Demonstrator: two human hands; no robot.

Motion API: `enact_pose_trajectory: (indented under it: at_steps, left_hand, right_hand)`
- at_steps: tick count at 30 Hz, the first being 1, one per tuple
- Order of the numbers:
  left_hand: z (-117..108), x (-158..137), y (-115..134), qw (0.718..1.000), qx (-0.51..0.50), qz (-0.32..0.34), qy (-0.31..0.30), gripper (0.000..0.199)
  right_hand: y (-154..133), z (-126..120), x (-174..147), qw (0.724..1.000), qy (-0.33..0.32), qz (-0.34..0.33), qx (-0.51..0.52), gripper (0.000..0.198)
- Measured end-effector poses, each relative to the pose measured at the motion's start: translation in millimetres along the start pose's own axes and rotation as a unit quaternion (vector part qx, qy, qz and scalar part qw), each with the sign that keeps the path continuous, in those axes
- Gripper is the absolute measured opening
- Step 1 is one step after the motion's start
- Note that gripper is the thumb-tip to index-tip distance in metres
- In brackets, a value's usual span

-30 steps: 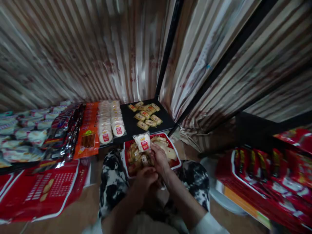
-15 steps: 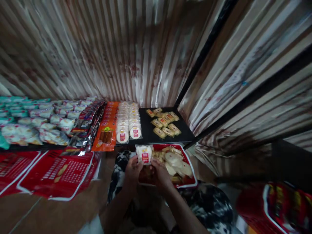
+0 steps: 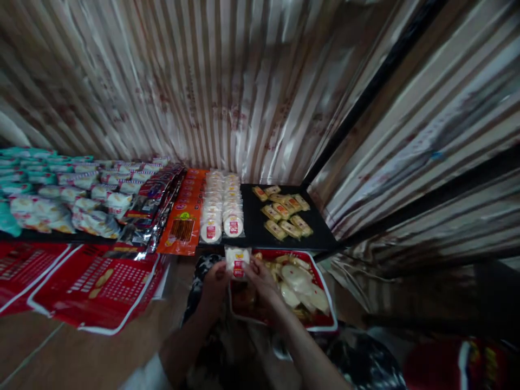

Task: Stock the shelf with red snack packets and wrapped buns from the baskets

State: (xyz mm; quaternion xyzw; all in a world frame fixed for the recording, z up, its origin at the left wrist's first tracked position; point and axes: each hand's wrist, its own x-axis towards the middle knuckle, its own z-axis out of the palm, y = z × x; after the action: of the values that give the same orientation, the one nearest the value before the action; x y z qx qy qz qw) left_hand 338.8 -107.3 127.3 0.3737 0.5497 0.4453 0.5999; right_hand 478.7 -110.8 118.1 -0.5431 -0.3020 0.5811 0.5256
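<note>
Between my two hands is a white round cracker packet (image 3: 238, 262) in clear wrap with a red label. My left hand (image 3: 217, 279) pinches its left side, and my right hand (image 3: 260, 276) grips its right side. Below and to the right, a red bag (image 3: 332, 319) with a white rim lies open on my lap, holding more white packets (image 3: 298, 279) and small yellow ones. Just beyond my hands, two rows of similar round cracker packets (image 3: 233, 225) stand on a black shelf (image 3: 255, 233).
Small yellow wrapped snacks (image 3: 284, 211) lie on the shelf's right part. Left of the rows are an orange packet (image 3: 182, 216), dark shiny packets (image 3: 156, 200) and many white-and-teal ones (image 3: 81, 189). Red bags (image 3: 97, 287) hang below. A dark metal post (image 3: 365, 97) slants before striped sheeting.
The view has shifted slightly, so the shelf sits further right. Both hands still hold the cracker packet, now a little further left relative to the rows on the shelf.
</note>
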Motion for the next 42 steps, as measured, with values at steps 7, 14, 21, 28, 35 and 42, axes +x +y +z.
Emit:
enact_pose_trajectory:
  at_steps: [7,14,21,28,35,42]
  left_hand:
    - [8,32,-4,0.995,0.029,0.062,0.069,0.031]
    - [20,68,-8,0.971,0.136,0.154,0.124,0.027]
    - [24,77,-18,0.948,0.214,0.212,0.106,0.038]
    - [22,76,-34,0.920,0.281,0.267,0.060,0.044]
    - [26,90,-40,0.890,0.303,0.331,0.084,0.043]
    - [25,78,-38,0.852,0.350,0.379,0.088,0.042]
  right_hand:
    - [-6,13,33,0.998,0.015,-0.049,-0.043,0.042]
    - [-7,5,82,0.933,0.125,-0.175,-0.289,0.033]
    - [-6,3,105,0.868,0.148,-0.219,-0.420,0.036]
    - [-2,2,104,0.854,0.134,-0.234,-0.445,0.042]
    - [3,4,112,0.848,0.148,-0.241,-0.449,0.045]
    - [6,2,109,0.846,0.132,-0.252,-0.452,0.049]
